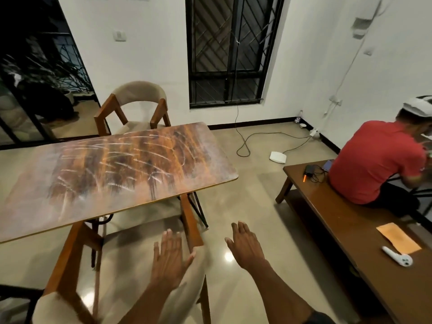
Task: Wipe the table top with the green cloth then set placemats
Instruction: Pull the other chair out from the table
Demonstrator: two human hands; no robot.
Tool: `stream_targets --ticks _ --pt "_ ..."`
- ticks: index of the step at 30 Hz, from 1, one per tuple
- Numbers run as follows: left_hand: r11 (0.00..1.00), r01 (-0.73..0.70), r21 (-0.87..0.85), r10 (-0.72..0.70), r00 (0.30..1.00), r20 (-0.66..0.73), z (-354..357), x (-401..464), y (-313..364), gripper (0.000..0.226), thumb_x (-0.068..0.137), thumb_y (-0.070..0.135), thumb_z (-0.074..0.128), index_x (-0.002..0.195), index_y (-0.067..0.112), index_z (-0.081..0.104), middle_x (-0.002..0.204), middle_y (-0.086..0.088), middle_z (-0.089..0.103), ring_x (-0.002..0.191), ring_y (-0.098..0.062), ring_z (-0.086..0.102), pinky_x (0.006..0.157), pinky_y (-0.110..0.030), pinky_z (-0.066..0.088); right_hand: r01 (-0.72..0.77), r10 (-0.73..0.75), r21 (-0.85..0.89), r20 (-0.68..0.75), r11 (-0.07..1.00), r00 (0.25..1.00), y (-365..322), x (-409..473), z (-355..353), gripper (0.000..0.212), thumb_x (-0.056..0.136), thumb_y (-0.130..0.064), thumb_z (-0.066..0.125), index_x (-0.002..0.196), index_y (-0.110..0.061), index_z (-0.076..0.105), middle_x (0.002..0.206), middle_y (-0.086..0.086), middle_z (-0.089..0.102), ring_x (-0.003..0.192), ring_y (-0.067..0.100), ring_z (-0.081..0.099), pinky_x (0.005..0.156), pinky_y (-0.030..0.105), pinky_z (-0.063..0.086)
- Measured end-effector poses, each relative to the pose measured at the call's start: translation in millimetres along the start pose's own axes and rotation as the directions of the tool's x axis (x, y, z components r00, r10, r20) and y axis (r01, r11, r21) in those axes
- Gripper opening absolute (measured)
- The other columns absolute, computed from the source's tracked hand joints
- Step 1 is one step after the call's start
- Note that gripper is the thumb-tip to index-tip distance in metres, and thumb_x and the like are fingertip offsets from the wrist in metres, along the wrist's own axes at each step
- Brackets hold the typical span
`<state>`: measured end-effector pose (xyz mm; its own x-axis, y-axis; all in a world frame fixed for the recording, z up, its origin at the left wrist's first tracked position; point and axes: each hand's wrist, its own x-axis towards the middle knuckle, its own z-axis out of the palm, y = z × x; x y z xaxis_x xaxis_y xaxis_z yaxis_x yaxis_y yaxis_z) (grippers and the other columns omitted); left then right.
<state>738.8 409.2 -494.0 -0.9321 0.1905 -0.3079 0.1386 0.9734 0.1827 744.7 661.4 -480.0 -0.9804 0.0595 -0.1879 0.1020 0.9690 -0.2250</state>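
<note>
Both grips empty: left hand (171, 256) spread flat with fingers straight, right hand (245, 244) open and relaxed, both hovering over the floor just off the bench (112, 169), touching nothing. Green cloth nowhere in view; placemats likewise unseen. Bench top streaked with pale smears across its dark wood, so wiping probably unfinished or not begun. Near chair (131, 277) directly below the left hand, far chair (138, 106) tucked at the opposite edge. Low side bench (350, 230) to the right, carrying an orange paper (398, 237) and a white controller (397, 256), a seated person (378, 162) at its far end. Risks: laying mats onto a still-smeared top; knocking the near chair while reaching in.
</note>
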Motion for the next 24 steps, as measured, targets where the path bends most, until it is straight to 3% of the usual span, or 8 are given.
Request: stream_targets --ticks 2,6,13,18,24 --pt "1.000 -0.013 0.005 0.013 0.999 -0.034 -9.0 19.1 21.0 0.135 0.054 0.088 -0.042 0.164 0.014 -0.018 0.167 -0.014 -0.032 0.158 -0.030 -0.026 0.129 -0.051 -0.014 0.014 -0.014 -0.016 -0.009 1.000 1.000 23.6 19.4 -17.0 0.060 0.112 -0.046 0.035 0.159 -0.009 0.029 0.166 0.016 0.031 0.158 0.031 0.024 0.121 0.042 0.034" --pt "0.999 -0.021 0.040 0.025 0.994 -0.105 -28.4 56.2 63.0 0.136 0.059 0.084 -0.044 0.167 0.010 -0.006 0.174 -0.018 -0.013 0.161 -0.034 -0.014 0.128 -0.050 -0.010 0.047 -0.048 -0.030 -0.048 0.998 0.998 61.7 57.8 -44.2 0.057 0.112 -0.046 0.036 0.154 -0.009 0.035 0.158 0.015 0.040 0.152 0.030 0.032 0.116 0.043 0.039" --pt "0.997 -0.051 0.049 0.057 0.991 -0.118 -38.3 111.1 113.1 0.123 0.072 0.088 -0.029 0.166 0.012 -0.010 0.171 -0.018 -0.021 0.158 -0.032 -0.024 0.127 -0.049 -0.014 0.044 -0.046 -0.038 -0.064 0.998 0.997 116.6 95.5 -71.2 0.054 0.111 -0.047 0.036 0.150 -0.009 0.038 0.154 0.015 0.043 0.149 0.031 0.035 0.114 0.044 0.041" --pt "0.994 -0.053 0.096 0.064 0.991 -0.120 -60.2 154.4 144.4 0.092 0.101 0.074 0.014 0.168 0.012 -0.003 0.174 -0.018 -0.010 0.162 -0.032 -0.012 0.130 -0.049 -0.007 0.002 -0.003 -0.018 -0.068 1.000 0.998 154.5 122.0 -80.6 0.055 0.111 -0.048 0.035 0.150 -0.009 0.038 0.157 0.017 0.040 0.151 0.032 0.034 0.116 0.044 0.040" --pt "0.986 -0.106 0.130 0.121 0.987 -0.108 -76.4 224.9 185.4 0.089 0.104 0.071 0.020 0.167 0.011 0.004 0.175 -0.017 -0.002 0.163 -0.031 -0.005 0.130 -0.049 -0.001 -0.011 0.011 -0.014 -0.055 1.000 0.998 203.0 168.9 -105.3 0.062 0.112 -0.050 0.033 0.155 -0.006 0.034 0.168 0.019 0.030 0.159 0.033 0.022 0.124 0.046 0.031"
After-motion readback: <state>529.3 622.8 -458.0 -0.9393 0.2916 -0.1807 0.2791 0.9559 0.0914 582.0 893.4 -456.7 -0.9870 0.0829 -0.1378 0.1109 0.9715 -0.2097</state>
